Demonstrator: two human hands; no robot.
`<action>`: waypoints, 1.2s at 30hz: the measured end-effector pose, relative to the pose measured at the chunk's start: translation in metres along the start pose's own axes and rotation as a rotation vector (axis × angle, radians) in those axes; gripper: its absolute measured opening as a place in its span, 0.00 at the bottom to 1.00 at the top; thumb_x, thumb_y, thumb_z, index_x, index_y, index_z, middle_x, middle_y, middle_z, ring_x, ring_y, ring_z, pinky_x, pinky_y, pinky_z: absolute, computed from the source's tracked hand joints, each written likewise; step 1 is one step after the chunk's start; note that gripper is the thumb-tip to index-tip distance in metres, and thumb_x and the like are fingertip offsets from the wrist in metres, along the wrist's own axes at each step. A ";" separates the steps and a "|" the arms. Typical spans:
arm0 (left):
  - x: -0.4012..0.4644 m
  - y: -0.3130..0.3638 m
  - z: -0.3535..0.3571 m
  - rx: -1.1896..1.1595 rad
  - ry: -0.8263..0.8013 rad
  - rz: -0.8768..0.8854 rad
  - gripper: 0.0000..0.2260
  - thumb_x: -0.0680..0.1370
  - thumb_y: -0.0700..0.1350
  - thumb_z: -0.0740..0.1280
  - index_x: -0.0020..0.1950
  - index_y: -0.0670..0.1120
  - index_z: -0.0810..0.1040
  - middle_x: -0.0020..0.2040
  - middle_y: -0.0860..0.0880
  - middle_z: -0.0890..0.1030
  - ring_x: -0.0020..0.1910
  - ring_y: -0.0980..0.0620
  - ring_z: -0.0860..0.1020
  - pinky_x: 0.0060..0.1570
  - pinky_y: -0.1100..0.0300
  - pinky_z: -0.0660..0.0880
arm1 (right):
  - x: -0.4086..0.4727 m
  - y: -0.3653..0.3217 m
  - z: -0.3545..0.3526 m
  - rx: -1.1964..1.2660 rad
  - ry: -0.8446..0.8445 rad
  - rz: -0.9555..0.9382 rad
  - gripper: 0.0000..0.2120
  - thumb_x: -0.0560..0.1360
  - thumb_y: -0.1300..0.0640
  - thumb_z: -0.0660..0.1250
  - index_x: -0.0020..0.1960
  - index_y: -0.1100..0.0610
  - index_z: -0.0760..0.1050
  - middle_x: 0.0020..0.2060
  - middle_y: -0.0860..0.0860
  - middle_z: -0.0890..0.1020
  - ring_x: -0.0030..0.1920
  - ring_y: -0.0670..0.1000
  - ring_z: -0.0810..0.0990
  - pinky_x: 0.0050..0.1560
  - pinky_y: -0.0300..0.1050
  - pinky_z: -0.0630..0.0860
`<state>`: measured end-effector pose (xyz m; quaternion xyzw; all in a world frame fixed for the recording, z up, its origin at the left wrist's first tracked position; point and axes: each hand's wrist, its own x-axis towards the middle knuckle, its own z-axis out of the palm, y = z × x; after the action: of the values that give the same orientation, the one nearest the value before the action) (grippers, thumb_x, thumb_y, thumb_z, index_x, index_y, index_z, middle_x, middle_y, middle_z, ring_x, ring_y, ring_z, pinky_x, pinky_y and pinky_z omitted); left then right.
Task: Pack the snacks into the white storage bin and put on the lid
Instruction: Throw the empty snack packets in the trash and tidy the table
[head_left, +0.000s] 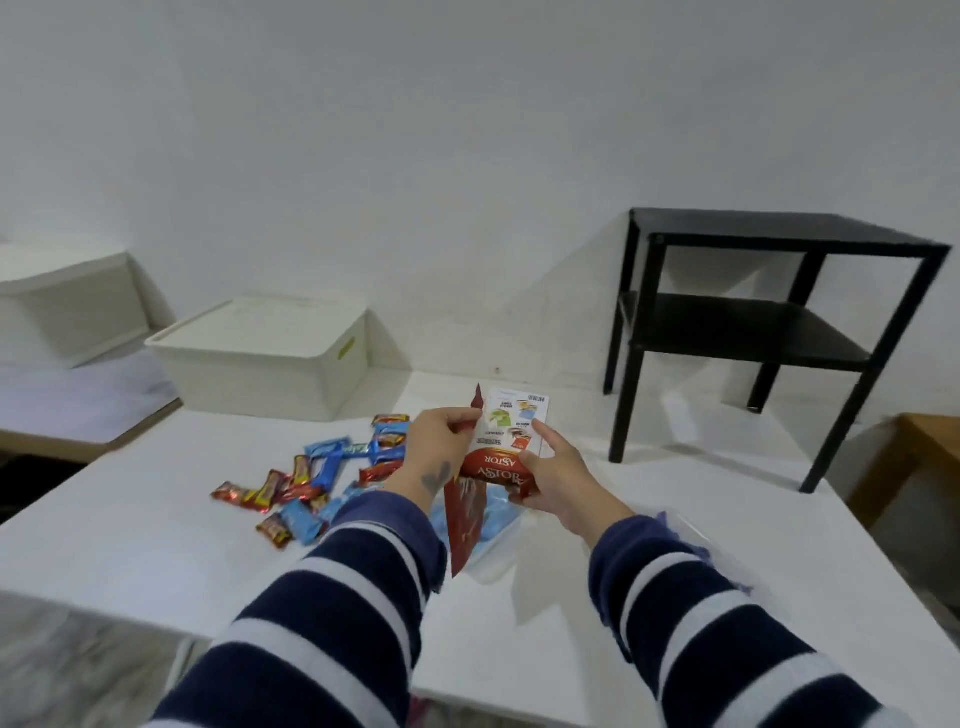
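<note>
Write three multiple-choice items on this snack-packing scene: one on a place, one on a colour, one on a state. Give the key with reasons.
1. Where do the loose snack bars lie?
A. on the white table
B. on the black shelf unit
C. in the bin

2. What colour is the Astor pack?
A. green
B. red
C. yellow

3. How is the white storage bin?
A. lid off
B. tipped over
C. lid on

Key: 1 A, the bars are scattered on the tabletop left of the hands. 2 B, red wrapper held by the left hand and right hand. 3 C, the lid sits flat on top.

glossy foil wrappers (311, 480) (crinkled) — matt plastic bin (270, 358)
</note>
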<state>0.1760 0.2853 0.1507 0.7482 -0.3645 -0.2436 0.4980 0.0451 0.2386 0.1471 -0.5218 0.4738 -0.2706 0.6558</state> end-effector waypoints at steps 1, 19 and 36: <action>0.002 -0.004 -0.012 -0.011 0.035 -0.018 0.13 0.79 0.38 0.63 0.62 0.45 0.79 0.59 0.45 0.80 0.49 0.49 0.80 0.48 0.57 0.78 | 0.002 -0.001 0.012 -0.016 -0.017 0.000 0.26 0.80 0.64 0.60 0.73 0.45 0.61 0.64 0.56 0.73 0.53 0.56 0.79 0.50 0.54 0.81; -0.045 -0.135 -0.403 -0.044 0.624 -0.181 0.13 0.79 0.38 0.63 0.61 0.47 0.79 0.51 0.45 0.81 0.46 0.47 0.81 0.46 0.55 0.80 | -0.032 -0.018 0.377 -0.302 -0.520 -0.170 0.26 0.80 0.64 0.60 0.74 0.45 0.61 0.45 0.51 0.77 0.39 0.49 0.79 0.39 0.46 0.81; -0.133 -0.346 -0.628 -0.300 1.121 -0.538 0.15 0.76 0.32 0.64 0.62 0.43 0.78 0.53 0.41 0.82 0.37 0.49 0.81 0.41 0.56 0.81 | -0.069 0.096 0.722 -0.634 -1.100 -0.095 0.27 0.80 0.63 0.61 0.74 0.45 0.60 0.54 0.53 0.76 0.40 0.50 0.79 0.41 0.48 0.80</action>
<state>0.6557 0.8287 0.0731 0.7494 0.1899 0.0200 0.6339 0.6556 0.6362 0.0846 -0.7736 0.1014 0.1614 0.6043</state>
